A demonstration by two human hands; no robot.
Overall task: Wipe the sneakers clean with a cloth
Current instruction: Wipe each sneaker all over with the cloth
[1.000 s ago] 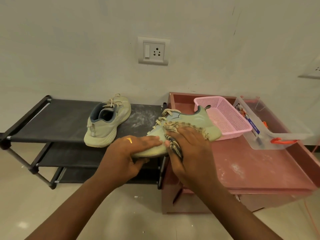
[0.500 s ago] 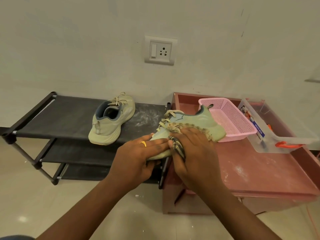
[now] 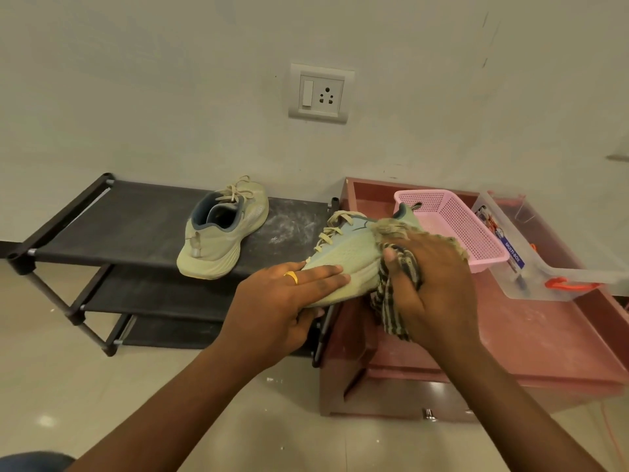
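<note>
The left hand [image 3: 286,301] clamps its fingers [image 3: 320,274] over the toe of a pale green mesh sneaker [image 3: 343,264] held between shoe rack [image 3: 136,226] and pink desk [image 3: 544,335]. At its three o'clock, the right hand [image 3: 432,284] presses a striped, frayed cloth [image 3: 398,294] against the heel side, fingers bunched on it. At eleven o'clock, farther off, the second sneaker [image 3: 221,233] rests on the rack's dusty top shelf.

Held sneaker [image 3: 343,264] — striped cloth [image 3: 394,301] against it
</note>
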